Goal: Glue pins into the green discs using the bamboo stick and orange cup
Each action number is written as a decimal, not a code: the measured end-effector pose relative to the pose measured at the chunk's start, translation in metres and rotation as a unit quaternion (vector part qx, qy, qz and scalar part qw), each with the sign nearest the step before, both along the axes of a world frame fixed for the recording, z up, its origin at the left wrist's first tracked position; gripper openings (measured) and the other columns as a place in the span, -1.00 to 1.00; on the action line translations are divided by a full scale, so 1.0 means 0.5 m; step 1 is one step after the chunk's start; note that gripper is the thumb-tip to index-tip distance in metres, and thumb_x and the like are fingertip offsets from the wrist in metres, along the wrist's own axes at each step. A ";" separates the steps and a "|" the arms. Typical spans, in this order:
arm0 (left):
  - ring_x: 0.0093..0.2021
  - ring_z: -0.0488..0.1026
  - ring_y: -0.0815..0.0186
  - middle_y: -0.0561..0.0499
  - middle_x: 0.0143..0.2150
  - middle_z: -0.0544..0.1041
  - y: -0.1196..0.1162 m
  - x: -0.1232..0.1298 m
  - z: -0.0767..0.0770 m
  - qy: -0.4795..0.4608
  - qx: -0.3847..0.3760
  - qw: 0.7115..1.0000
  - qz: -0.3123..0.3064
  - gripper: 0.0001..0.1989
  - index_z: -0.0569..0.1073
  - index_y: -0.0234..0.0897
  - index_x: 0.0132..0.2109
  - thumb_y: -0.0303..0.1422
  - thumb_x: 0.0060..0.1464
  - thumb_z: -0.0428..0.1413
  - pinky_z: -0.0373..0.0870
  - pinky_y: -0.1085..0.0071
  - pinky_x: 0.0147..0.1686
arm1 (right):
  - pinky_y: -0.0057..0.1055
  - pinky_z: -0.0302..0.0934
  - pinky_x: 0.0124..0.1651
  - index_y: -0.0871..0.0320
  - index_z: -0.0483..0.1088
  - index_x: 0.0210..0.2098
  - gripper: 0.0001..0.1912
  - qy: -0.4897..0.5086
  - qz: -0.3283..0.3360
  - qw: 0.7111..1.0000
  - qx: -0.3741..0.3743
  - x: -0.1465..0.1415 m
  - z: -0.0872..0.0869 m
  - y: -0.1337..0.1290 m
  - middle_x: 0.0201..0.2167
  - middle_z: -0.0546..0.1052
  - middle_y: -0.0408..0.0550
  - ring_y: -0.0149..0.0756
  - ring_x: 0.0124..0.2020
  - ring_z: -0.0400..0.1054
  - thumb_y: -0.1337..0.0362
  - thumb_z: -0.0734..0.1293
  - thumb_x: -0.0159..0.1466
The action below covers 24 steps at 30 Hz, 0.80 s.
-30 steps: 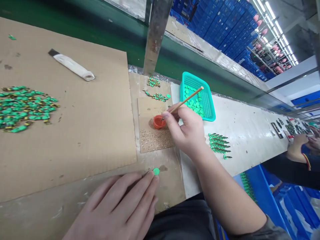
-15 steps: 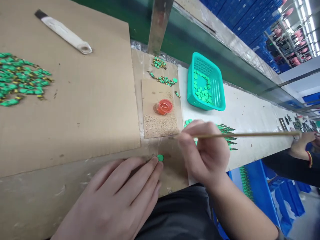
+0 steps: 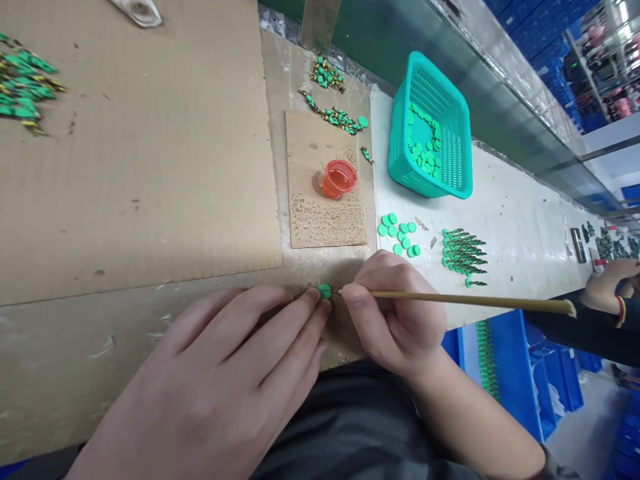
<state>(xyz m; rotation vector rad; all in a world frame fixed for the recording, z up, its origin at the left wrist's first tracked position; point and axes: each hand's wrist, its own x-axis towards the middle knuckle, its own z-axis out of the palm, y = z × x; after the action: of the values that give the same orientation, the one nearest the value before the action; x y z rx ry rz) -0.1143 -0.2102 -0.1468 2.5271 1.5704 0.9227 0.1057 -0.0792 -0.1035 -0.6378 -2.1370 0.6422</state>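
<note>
Your right hand [image 3: 400, 313] is closed on a thin tan wooden stick [image 3: 480, 301], gripped close to its fine dark tip. That tip is at the right edge of a small round green disc [image 3: 325, 291]; contact cannot be confirmed. The disc is on the brown work surface [image 3: 300, 260], directly before you. Your left hand [image 3: 225, 380] lies low with its fingertips against the disc's left edge; whether it pinches or merely presses cannot be told.

Beyond your hands, a small round red translucent cup [image 3: 340, 179] stands upright on a speckled square brown board [image 3: 325, 223] and contains a glossy liquid. To its right, a teal perforated plastic basket [image 3: 417, 181] contains loose green discs [image 3: 426, 161], covering part of its base. Just below the basket, more green discs [image 3: 400, 233] lie scattered on the white tabletop [image 3: 505, 220]; beside them stand rows of green-ended pieces with dark twisted tails [image 3: 463, 250].

Lower right, a blue plastic bin [image 3: 515, 353] contains close-set green pieces [image 3: 487, 363] on a pale liner. Above the board you have two small heaps of green, yellow and black parts [image 3: 327, 73].
</note>
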 end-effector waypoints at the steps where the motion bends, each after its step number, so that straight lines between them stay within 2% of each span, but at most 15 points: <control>1: 0.38 0.68 -0.17 -0.08 0.42 0.76 -0.001 0.000 -0.001 -0.002 -0.001 1.000 0.000 -0.51 0.63 -0.13 0.56 -0.30 0.62 0.19 0.67 -0.26 0.38 | -0.26 0.39 -0.31 -0.01 0.41 -0.13 -0.75 -0.002 0.002 1.000 -0.002 0.000 0.000 -0.001 -0.36 0.50 -0.23 -0.31 -0.38 0.43 0.41 0.42 0.68; 7: 0.44 0.67 -0.14 -0.05 0.44 0.75 -0.008 0.002 -0.005 -0.048 -0.030 0.998 0.008 -0.44 0.61 0.03 0.59 -0.31 0.56 0.27 0.66 -0.23 0.48 | -0.27 0.38 -0.28 0.00 0.41 -0.14 -0.74 -0.004 0.005 1.000 -0.005 -0.001 0.000 -0.002 -0.35 0.50 -0.24 -0.33 -0.37 0.42 0.45 0.45 0.65; 14: 0.44 0.67 -0.11 -0.04 0.45 0.74 -0.010 0.005 -0.007 -0.064 -0.035 0.997 0.012 -0.46 0.63 0.07 0.56 -0.31 0.54 0.30 0.65 -0.19 0.53 | -0.26 0.39 -0.30 0.00 0.42 -0.12 -0.75 -0.012 0.005 1.000 0.006 0.000 0.002 -0.001 -0.35 0.51 -0.23 -0.31 -0.38 0.44 0.44 0.43 0.66; 18: 0.45 0.67 -0.10 -0.05 0.46 0.74 -0.011 0.005 -0.006 -0.061 -0.036 0.997 0.013 -0.48 0.64 0.03 0.56 -0.29 0.57 0.30 0.65 -0.20 0.53 | -0.24 0.40 -0.30 0.00 0.41 -0.13 -0.75 0.010 0.000 1.000 0.018 0.002 0.001 0.000 -0.35 0.51 -0.22 -0.30 -0.39 0.45 0.46 0.42 0.64; 24: 0.48 0.68 -0.10 -0.05 0.44 0.75 -0.015 0.004 -0.007 -0.085 -0.060 0.995 0.011 -0.50 0.64 0.05 0.56 -0.29 0.58 0.29 0.68 -0.21 0.52 | -0.28 0.38 -0.33 0.00 0.40 -0.14 -0.74 0.004 0.009 1.000 0.004 0.000 0.002 -0.002 -0.37 0.49 -0.25 -0.32 -0.39 0.44 0.47 0.43 0.62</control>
<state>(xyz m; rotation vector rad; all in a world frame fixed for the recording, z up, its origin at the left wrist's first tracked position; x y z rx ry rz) -0.1125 -0.2176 -0.1504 2.2901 1.5574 0.9848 0.1059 -0.0802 -0.1023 -0.6106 -2.1398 0.6441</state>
